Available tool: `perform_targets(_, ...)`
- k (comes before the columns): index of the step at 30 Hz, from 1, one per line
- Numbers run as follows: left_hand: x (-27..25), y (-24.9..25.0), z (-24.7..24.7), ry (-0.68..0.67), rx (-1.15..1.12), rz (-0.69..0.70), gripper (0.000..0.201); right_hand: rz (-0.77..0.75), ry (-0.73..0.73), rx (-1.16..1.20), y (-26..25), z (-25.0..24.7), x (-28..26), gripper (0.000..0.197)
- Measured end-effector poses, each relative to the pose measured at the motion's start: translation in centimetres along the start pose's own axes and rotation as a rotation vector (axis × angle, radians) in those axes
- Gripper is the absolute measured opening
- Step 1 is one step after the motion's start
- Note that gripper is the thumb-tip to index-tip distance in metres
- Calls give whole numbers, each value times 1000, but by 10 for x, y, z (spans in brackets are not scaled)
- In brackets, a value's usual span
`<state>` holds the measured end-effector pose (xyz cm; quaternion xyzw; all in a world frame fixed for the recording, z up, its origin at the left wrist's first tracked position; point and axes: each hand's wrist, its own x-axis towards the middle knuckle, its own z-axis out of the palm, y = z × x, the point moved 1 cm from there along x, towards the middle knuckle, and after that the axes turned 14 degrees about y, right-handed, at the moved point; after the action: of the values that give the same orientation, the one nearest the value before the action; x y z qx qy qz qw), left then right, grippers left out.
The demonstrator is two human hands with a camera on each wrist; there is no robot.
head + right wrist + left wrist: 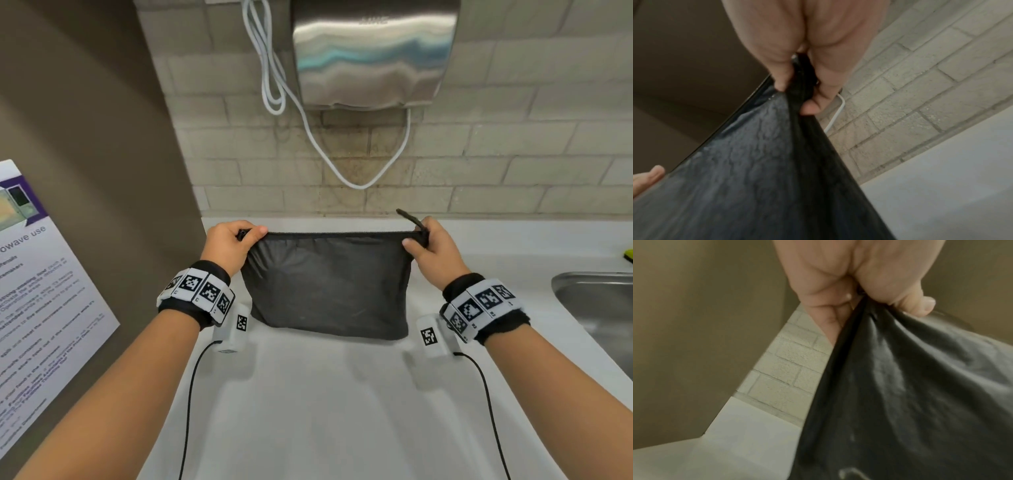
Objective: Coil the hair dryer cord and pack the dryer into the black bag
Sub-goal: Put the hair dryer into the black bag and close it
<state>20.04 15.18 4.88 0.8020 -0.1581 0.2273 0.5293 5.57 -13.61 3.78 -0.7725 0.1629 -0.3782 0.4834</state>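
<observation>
The left hand has its fingers curled tight, pinching the upper left corner of the flat black fabric zip bag; the left wrist view shows thumb and fingers bunching the cloth there. The right hand grips the opposite upper corner, thumb and fingers closed on the fabric at the zip's end, with a black pull strap sticking up beside the knuckles. Between the hands the bag hangs stretched, its zipped top edge taut and level, its lower edge resting on the white countertop. What is inside the bag cannot be told, as the zip line looks closed and the fabric is opaque; no hair dryer shows in any view.

To the right lies the rim of a steel sink. On the left brown wall hangs a printed notice. Farther back, on the pale brick-tiled wall, a brushed-metal hand dryer unit is mounted, with a white cable looping below it.
</observation>
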Motion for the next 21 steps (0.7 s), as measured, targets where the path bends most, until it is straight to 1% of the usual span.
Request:
perform_targets(4, -6, 7, 7, -50, 66, 20, 23, -35, 185, 65, -1, -7, 3, 38)
perform_targets(6, -10, 13, 11, -59, 64, 35, 22, -31, 213, 43, -1, -10, 2, 37)
perform_targets(7, -12, 15, 13, -60, 65, 36, 21, -24, 173, -22, 0, -12, 3, 44)
perform_targets(8, -13, 18, 14, -58, 65, 33, 21, -1, 74, -89, 2, -13, 3, 53)
perform_targets(9, -14, 19, 16, -54, 62, 27, 21, 44, -65, -143, 1, -13, 2, 58)
perform_targets(10, -14, 21, 16, -49, 61, 21, 20, 97, -209, -191, 0, -13, 0, 58)
perform_targets(11, -14, 22, 16, -45, 62, 16, 21, 133, -312, -246, -3, -13, -1, 54)
perform_targets(12, -14, 23, 15, -43, 68, 13, 21, 145, -355, -283, -4, -13, -1, 45)
perform_targets(13, -14, 23, 15, -47, 75, 12, 22, 137, -349, -308, -7, -13, -1, 33)
perform_targets(15, -15, 24, 14, -70, 97, 18, 23, 68, -290, -365, -15, -12, 1, 10)
perform_targets(16, -16, 25, 14, -82, 107, 21, 23, 14, -267, -448, -18, -11, 2, 3)
perform_targets(18, -19, 25, 14, -98, 122, 14, 23, -127, -220, -717, -24, -7, 3, 6)
perform_targets(19, -19, 24, 14, -98, 124, 8, 23, -206, -199, -829, -28, -3, 2, 4)
perform_targets(20, -20, 24, 14, -95, 124, 1, 23, -285, -201, -888, -32, 4, -1, 5)
perform_targets(21, -20, 24, 15, -91, 127, -7, 23, -336, -254, -922, -35, 12, -4, 17)
